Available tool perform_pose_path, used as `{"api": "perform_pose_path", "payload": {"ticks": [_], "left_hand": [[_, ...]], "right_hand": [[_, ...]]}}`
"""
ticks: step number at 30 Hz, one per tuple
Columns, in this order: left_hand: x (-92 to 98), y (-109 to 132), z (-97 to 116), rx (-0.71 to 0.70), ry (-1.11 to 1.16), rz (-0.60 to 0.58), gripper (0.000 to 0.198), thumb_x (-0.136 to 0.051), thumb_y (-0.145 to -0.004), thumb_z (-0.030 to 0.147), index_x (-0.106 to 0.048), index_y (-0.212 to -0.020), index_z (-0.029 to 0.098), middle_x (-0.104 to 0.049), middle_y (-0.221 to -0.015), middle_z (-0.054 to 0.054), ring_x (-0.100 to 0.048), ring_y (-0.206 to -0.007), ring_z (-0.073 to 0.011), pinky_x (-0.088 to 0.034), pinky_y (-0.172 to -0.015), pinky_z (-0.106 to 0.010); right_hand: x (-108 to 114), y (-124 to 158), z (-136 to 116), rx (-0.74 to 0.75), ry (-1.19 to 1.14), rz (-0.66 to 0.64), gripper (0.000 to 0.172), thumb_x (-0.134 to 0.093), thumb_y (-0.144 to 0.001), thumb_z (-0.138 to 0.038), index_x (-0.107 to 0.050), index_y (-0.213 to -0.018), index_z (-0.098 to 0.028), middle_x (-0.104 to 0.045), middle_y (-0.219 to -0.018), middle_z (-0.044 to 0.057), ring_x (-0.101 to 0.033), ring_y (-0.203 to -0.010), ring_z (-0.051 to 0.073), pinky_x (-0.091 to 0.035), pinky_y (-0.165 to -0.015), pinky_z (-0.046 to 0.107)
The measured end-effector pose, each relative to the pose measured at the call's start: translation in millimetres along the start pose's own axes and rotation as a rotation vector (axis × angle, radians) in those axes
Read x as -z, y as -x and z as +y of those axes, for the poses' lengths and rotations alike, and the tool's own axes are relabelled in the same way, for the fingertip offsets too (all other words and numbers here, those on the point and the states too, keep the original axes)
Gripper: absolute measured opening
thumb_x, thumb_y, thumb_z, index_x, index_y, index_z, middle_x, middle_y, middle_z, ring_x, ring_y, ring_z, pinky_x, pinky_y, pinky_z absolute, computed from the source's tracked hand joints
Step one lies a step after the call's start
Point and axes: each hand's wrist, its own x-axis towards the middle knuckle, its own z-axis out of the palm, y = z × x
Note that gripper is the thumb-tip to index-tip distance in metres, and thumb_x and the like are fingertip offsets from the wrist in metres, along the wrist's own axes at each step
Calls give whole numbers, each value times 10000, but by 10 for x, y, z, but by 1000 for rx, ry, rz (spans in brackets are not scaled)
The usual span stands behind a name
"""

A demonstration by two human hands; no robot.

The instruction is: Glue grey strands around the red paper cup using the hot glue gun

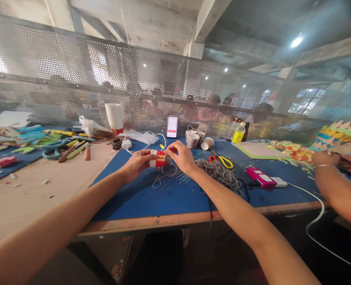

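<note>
My left hand [135, 164] grips a red and white paper cup [160, 160] tipped on its side above the blue mat. The fingers of my right hand [181, 156] are pinched together at the cup's right end. Whatever they pinch is too small to make out. That end of the cup looks grey, perhaps from cord around it. A loose pile of grey cord [219, 172] lies on the mat right of my hands, and strands of it run beneath the cup. Scissors with yellow and red handles [225, 161] rest just behind the pile.
Behind my hands stand a lit phone [172, 127], cord-wrapped cups [192, 138] and a stack of paper cups [114, 118]. Tools [74, 148] lie left. A yellow-labelled bottle [238, 133] and a magenta box [261, 177] with a white cable are right. Another person's hands [326, 159] work far right.
</note>
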Motion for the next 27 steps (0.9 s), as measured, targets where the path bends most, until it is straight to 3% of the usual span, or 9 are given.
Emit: {"api": "perform_pose_path", "payload": {"ticks": [27], "left_hand": [[45, -25, -57, -27, -40, -53, 225, -799, -741, 232, -762, -946, 148, -775, -944, -80, -715, -798, -196, -556, -806, -317]], "right_hand": [[-12, -2, 13, -20, -62, -14, 145, -685, -914, -297, -660, -818, -192, -635, -851, 12, -605, -753, 135, -465, -733, 247]]}}
